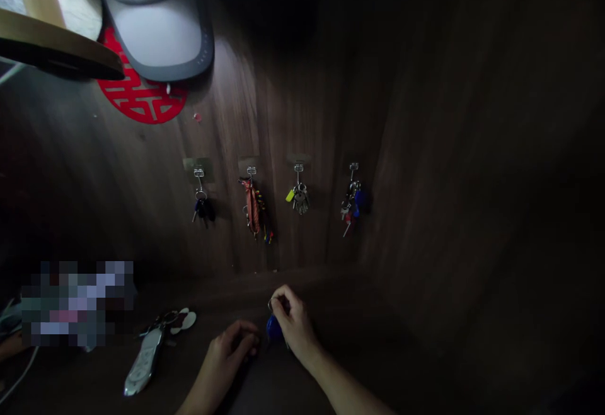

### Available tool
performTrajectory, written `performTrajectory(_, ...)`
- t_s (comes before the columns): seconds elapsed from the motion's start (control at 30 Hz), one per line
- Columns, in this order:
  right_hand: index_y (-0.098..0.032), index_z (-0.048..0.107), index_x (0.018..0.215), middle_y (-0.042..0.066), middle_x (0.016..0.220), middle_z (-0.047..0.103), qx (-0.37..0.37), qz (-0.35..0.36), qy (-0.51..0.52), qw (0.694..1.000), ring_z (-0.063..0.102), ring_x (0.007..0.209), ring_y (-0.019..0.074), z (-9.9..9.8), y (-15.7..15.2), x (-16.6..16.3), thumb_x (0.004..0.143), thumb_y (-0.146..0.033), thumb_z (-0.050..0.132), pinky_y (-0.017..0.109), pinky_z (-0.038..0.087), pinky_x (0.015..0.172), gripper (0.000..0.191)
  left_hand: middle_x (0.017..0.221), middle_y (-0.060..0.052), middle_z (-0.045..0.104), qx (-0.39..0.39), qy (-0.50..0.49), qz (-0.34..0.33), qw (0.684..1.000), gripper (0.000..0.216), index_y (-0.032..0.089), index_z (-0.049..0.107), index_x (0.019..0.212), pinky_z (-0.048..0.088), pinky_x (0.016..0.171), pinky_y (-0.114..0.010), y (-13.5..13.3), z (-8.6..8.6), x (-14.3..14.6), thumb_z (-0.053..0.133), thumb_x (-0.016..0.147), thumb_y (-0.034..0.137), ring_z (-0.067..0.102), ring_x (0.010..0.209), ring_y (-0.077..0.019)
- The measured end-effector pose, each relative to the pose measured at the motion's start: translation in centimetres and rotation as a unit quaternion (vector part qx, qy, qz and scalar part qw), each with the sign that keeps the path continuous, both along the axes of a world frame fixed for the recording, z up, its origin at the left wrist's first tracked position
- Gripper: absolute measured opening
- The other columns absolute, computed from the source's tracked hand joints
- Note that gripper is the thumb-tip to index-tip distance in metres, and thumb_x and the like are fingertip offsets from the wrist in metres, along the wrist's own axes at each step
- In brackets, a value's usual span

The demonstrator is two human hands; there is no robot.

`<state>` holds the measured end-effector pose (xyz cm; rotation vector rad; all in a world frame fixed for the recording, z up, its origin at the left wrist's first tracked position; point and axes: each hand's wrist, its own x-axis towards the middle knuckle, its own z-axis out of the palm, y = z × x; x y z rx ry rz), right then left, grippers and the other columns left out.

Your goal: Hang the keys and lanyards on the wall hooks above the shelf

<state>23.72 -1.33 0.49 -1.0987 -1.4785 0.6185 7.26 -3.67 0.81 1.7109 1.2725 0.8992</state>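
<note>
My right hand (pixel 295 327) pinches the metal ring of a bunch of keys between thumb and fingers, just above the dark shelf surface. A blue key fob (pixel 273 327) hangs from that ring; the rest of the bunch is mostly hidden behind the hand. Close by on the left, my left hand (pixel 232 350) is loosely curled, its thumb a little apart from the index finger, and I see nothing in it. On the wall above hang a dark key set (pixel 203 208), an orange-red strap (pixel 254 210), keys with a yellow tag (pixel 300 198) and keys with blue and red pieces (pixel 352 207).
A silver remote-like key fob (pixel 145 361) with a white charm (pixel 188 320) lies at the lower left, near a blurred-out patch. Grey caps (pixel 163 36) and a red round paper cut-out (pixel 146 103) are on the wall. A wooden bar (pixel 61 46) juts in at upper left.
</note>
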Motion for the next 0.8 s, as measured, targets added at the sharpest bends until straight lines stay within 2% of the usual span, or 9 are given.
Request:
performTrajectory(0.33, -0.021, 0.051, 0.072, -0.003, 0.063, 0.053, -0.028, -0.029, 0.08, 0.996, 0.052, 0.061, 0.0132, 0.4, 0.7, 0.9, 0.082, -0.038, 0.049, 0.022, 0.042, 0.057, 0.02, 0.064, 0.001, 0.064, -0.011, -0.007, 0.007, 1.0, 0.034, 0.021, 0.061, 0.079, 0.046, 0.058, -0.022, 0.0, 0.2, 0.3, 0.052, 0.074, 0.054, 0.06, 0.062, -0.0156)
performTrajectory(0.5, -0.021, 0.051, 0.072, -0.003, 0.062, 0.05, 0.0, -0.053, 0.124, 0.991, 0.05, 0.059, 0.0129, 1.0, 1.1, 1.6, 0.081, -0.041, 0.05, 0.022, 0.042, 0.056, 0.022, 0.066, 0.001, 0.065, -0.013, -0.009, 0.012, 1.0, 0.036, 0.021, 0.062, 0.08, 0.046, 0.059, -0.023, 0.0, 0.2, 0.4, 0.052, 0.073, 0.055, 0.06, 0.063, -0.0158)
performTrajectory(0.67, -0.021, 0.052, 0.072, -0.002, 0.062, 0.05, 0.025, -0.11, 0.179, 0.977, 0.049, 0.059, 0.0133, 2.8, 1.5, 3.5, 0.08, -0.041, 0.052, 0.022, 0.041, 0.054, 0.022, 0.066, 0.001, 0.064, -0.015, -0.02, 0.018, 1.0, 0.041, 0.021, 0.062, 0.08, 0.046, 0.057, -0.023, 0.2, 0.0, 0.4, 0.053, 0.071, 0.06, 0.059, 0.061, -0.0154)
performTrajectory(0.8, -0.021, 0.055, 0.073, -0.002, 0.064, 0.052, 0.052, -0.149, 0.222, 0.962, 0.05, 0.061, 0.0131, 5.5, 2.1, 6.1, 0.077, -0.038, 0.055, 0.022, 0.042, 0.056, 0.018, 0.067, 0.001, 0.064, -0.02, -0.016, 0.006, 1.0, 0.043, 0.021, 0.062, 0.079, 0.046, 0.058, -0.023, 0.4, -0.4, 0.3, 0.052, 0.071, 0.062, 0.059, 0.062, -0.0154)
